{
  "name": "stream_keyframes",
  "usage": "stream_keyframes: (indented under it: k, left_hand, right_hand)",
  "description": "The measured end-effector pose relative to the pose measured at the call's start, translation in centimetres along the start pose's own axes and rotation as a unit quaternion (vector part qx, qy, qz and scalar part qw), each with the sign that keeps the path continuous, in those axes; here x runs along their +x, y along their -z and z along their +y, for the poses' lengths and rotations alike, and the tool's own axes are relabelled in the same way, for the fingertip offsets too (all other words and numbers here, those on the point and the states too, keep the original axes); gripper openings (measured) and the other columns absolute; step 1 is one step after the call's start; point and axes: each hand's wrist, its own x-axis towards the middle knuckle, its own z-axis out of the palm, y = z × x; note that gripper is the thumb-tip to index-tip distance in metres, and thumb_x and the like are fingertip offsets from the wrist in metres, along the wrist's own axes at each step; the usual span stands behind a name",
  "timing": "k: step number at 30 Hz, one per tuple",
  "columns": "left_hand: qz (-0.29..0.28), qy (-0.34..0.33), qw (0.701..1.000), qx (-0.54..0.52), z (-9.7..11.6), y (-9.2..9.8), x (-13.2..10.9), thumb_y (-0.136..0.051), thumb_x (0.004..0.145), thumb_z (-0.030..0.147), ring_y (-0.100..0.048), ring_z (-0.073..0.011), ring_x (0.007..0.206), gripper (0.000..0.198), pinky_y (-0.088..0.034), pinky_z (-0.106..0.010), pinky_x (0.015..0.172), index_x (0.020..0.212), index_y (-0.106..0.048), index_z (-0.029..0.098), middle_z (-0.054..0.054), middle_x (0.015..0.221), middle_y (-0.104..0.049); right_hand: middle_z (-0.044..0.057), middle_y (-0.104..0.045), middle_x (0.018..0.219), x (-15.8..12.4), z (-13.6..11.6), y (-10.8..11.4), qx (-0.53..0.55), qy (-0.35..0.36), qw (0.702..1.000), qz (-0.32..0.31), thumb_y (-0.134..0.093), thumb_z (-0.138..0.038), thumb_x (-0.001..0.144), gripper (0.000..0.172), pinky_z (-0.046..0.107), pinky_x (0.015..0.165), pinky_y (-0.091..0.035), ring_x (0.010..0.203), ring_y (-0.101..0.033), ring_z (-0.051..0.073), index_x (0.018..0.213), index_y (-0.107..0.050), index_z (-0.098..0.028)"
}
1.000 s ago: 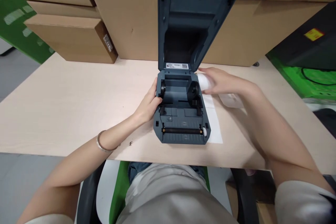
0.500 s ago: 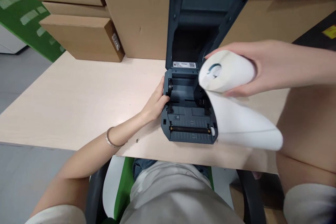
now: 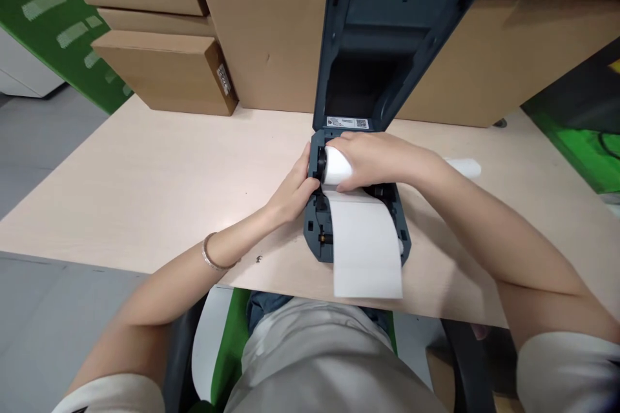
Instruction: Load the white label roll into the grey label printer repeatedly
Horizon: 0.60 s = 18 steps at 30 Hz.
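A dark blue-grey label printer (image 3: 320,250) stands on the table with its lid (image 3: 387,10) raised. My right hand (image 3: 371,158) is wrapped over a white label roll (image 3: 336,166) inside the printer's bay; the roll's left end meets the black holder (image 3: 321,164). From the roll a loose white strip (image 3: 365,245) runs toward me, over the roller and past the printer's front edge. My left hand (image 3: 293,190) grips the printer's left side, thumb on the rim. The roll's right end is hidden under my right hand.
Cardboard boxes (image 3: 271,45) line the back of the table, with a smaller box (image 3: 165,74) at the left. A white rolled item (image 3: 464,168) lies right of the printer, partly behind my forearm. Small dark bits (image 3: 259,259) lie near the table's front edge (image 3: 194,272).
My right hand has brought the label roll from the printer's right side down into its bay. The strip now lies across the printer's front. My left hand keeps its hold.
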Motion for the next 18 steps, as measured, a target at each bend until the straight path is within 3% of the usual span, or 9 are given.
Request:
stream_keyframes:
  k: [2,4,6,8,10,13,18]
  left_hand:
    - [0.002,0.004,1.0,0.0,0.0,0.0,0.0,-0.054,0.09,0.021,-0.016,-0.0336,0.174,0.089,-0.011,-0.053,0.144,0.174,-0.026,0.024,-0.004,0.186,-0.022]
    - [0.002,0.008,1.0,0.002,0.2,0.0,-0.1,-0.053,0.09,0.022,-0.018,-0.0324,0.174,0.088,-0.012,-0.052,0.144,0.174,-0.026,0.022,-0.006,0.186,-0.023]
    - [0.0,0.0,1.0,0.005,0.3,0.0,-0.1,-0.052,0.091,0.022,-0.02,-0.0313,0.173,0.088,-0.013,-0.052,0.144,0.174,-0.026,0.022,-0.006,0.185,-0.025]
    - [-0.003,-0.012,1.0,0.006,0.4,0.0,-0.1,-0.051,0.091,0.021,-0.021,-0.0301,0.173,0.087,-0.014,-0.051,0.144,0.175,-0.025,0.023,-0.005,0.185,-0.025]
    - [-0.001,-0.023,1.0,0.003,0.4,-0.1,-0.1,-0.05,0.091,0.021,-0.021,-0.0291,0.173,0.087,-0.014,-0.049,0.144,0.175,-0.025,0.024,-0.003,0.185,-0.025]
    - [0.003,-0.021,1.0,-0.001,0.4,-0.1,-0.1,-0.05,0.09,0.021,-0.019,-0.029,0.174,0.088,-0.012,-0.048,0.145,0.175,-0.026,0.024,-0.002,0.186,-0.025]
    - [0.01,-0.002,1.0,-0.013,-0.1,-0.2,-0.1,-0.054,0.089,0.025,-0.016,-0.0302,0.174,0.09,-0.011,-0.049,0.145,0.175,-0.026,0.022,-0.004,0.186,-0.022]
  right_hand:
    - [0.018,-0.069,0.138,-0.9,-0.2,-0.9,-0.01,0.009,0.999,0.031,-0.079,-0.04,0.084,0.072,0.047,0.097,-0.055,0.123,-0.068,0.04,0.149,-0.06,-0.015]
    - [0.022,-0.066,0.146,-2.7,-0.8,-1.6,-0.021,0.018,0.996,0.086,-0.073,-0.036,0.091,0.066,0.054,0.108,-0.052,0.132,-0.064,0.043,0.151,-0.06,-0.011]
    - [0.023,-0.067,0.144,-5.1,-1.8,-2.2,-0.007,0.032,0.99,0.14,-0.06,-0.037,0.101,0.053,0.057,0.107,-0.055,0.128,-0.067,0.041,0.146,-0.065,-0.01]
    - [0.022,-0.068,0.147,-7.6,-3.1,-3.2,0.029,0.053,0.982,0.177,-0.045,-0.043,0.109,0.053,0.057,0.103,-0.059,0.127,-0.069,0.039,0.146,-0.066,-0.012]
    - [0.021,-0.064,0.155,-9.9,-4.6,-4.6,0.053,0.085,0.977,0.186,-0.038,-0.051,0.112,0.062,0.058,0.107,-0.06,0.136,-0.067,0.038,0.153,-0.062,-0.013]
    - [0.022,-0.053,0.167,-11.8,-6.0,-7.0,0.045,0.116,0.976,0.179,-0.04,-0.063,0.11,0.075,0.065,0.124,-0.05,0.157,-0.05,0.041,0.163,-0.052,-0.012]
    - [0.022,-0.033,0.177,-12.3,-6.3,-8.8,0.043,0.134,0.977,0.158,-0.051,-0.061,0.107,0.084,0.07,0.135,-0.032,0.169,-0.027,0.041,0.172,-0.037,-0.009]
